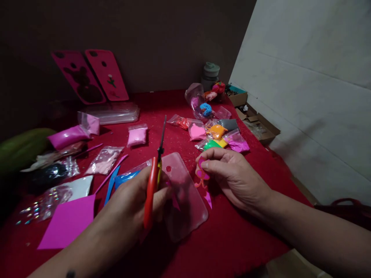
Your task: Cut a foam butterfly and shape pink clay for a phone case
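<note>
In my left hand (pixel 139 197) is a pair of scissors (pixel 150 193) with orange-red handles. Their dark blades point up and away from me and look closed. Below those fingers a small magenta scrap (pixel 175 201) shows over a clear phone case (pixel 185 193) lying flat on the table; whether the hand holds it is unclear. My right hand (pixel 234 175) pinches a small pink and orange cut-out (pixel 203 173) between thumb and fingers. Just under it is a pointed magenta piece (pixel 208 200); I cannot tell if the two are joined.
Red cloth (pixel 243 239) covers the table. Clay packets (pixel 216 131) cluster at back right, and more bags lie left near a magenta sheet (pixel 69 222) and a blue tool (pixel 111 185). Two pink phone cases (pixel 107 73) lean on the wall. A bottle (pixel 210 71) and cardboard boxes (pixel 261 127) stand behind.
</note>
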`<action>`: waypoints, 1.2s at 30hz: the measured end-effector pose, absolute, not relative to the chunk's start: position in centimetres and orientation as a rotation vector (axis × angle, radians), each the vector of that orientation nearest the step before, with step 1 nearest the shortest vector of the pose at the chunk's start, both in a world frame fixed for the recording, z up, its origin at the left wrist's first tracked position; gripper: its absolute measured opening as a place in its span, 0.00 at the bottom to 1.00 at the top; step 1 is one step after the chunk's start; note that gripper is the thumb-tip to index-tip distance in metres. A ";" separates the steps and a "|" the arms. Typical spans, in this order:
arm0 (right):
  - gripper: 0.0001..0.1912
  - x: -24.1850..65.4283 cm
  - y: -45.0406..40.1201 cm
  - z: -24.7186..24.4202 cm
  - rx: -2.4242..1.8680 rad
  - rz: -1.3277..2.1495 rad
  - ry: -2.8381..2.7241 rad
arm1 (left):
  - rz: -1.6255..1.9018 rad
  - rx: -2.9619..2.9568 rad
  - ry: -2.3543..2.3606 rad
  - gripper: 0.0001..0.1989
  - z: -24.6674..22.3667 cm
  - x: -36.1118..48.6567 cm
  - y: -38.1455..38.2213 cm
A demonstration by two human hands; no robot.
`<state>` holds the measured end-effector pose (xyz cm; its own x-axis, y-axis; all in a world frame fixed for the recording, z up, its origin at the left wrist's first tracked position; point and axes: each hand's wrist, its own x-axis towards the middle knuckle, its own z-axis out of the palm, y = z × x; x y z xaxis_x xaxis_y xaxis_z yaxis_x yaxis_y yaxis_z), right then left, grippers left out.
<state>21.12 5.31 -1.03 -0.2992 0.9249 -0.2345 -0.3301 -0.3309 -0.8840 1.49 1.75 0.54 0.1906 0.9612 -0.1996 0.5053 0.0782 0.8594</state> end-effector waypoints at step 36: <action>0.09 20.9 3.6 -0.8 -0.987 1.882 -1.312 | 1.059 1.227 1.035 0.12 0.1 3.4 1.3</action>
<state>20.92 3.63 -0.78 -0.5188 0.8261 -0.2202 -0.0790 -0.3027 -0.9498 3.43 1.26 0.10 0.2027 0.9787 -0.0329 -0.0550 0.0449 0.9975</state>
